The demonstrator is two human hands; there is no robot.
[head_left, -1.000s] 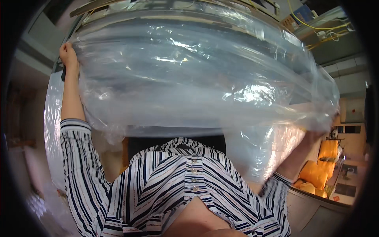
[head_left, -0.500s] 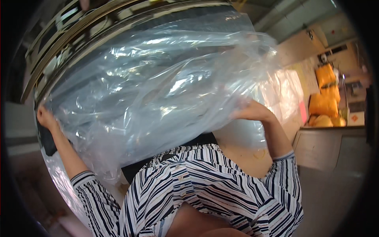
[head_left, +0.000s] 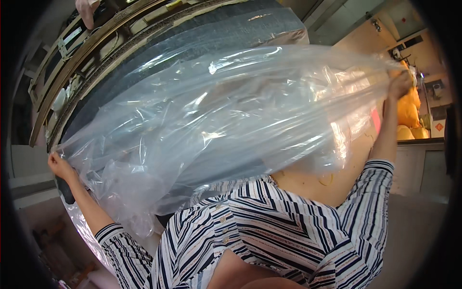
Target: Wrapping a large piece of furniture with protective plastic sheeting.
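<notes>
A large clear plastic sheet (head_left: 226,120) stretches in front of me between my two hands, wrinkled and shiny. My left hand (head_left: 60,165) is closed on its gathered corner at the far left. Out at the right, my right hand (head_left: 399,84) grips the other end, slightly smeared by motion. Through the sheet I see dark material (head_left: 183,43) lying on the table behind. Bunched folds of the plastic hang low near my left forearm.
Long wooden strips (head_left: 82,62) run along the far left edge. Another person's hand (head_left: 88,10) shows at the top left. A tan tabletop (head_left: 308,188) lies near me at the right. Orange bags (head_left: 408,113) stand by the wall beyond my right hand.
My right hand has swung far out to the right and up, pulling the sheet wide and tauter. My left hand has dropped slightly. More of the other person's hand shows.
</notes>
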